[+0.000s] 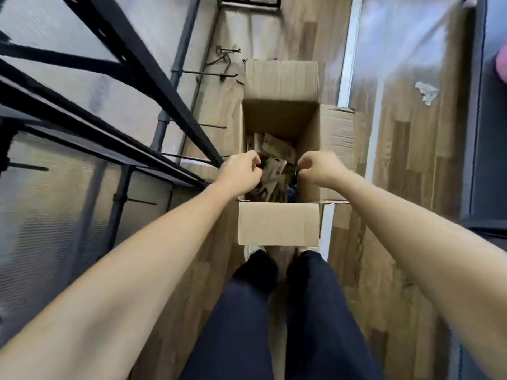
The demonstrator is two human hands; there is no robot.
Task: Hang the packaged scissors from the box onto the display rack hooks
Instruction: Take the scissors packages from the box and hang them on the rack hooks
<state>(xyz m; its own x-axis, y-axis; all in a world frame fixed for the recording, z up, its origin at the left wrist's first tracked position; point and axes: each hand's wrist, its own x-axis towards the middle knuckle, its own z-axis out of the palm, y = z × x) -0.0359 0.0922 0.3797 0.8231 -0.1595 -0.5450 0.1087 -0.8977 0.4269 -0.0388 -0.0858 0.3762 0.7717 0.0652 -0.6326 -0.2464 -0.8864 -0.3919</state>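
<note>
Left hand (241,172), right hand (318,170) curled over brown cardboard box (278,223), hold I can't tell; jumbled beige scissors packs (274,165) may snag

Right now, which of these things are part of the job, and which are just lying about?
Part of the job: cardboard box; packaged scissors inside it; rack hooks; left hand and right hand over the box.
Just lying about: crumpled paper on the floor; pink object at the right edge.
</note>
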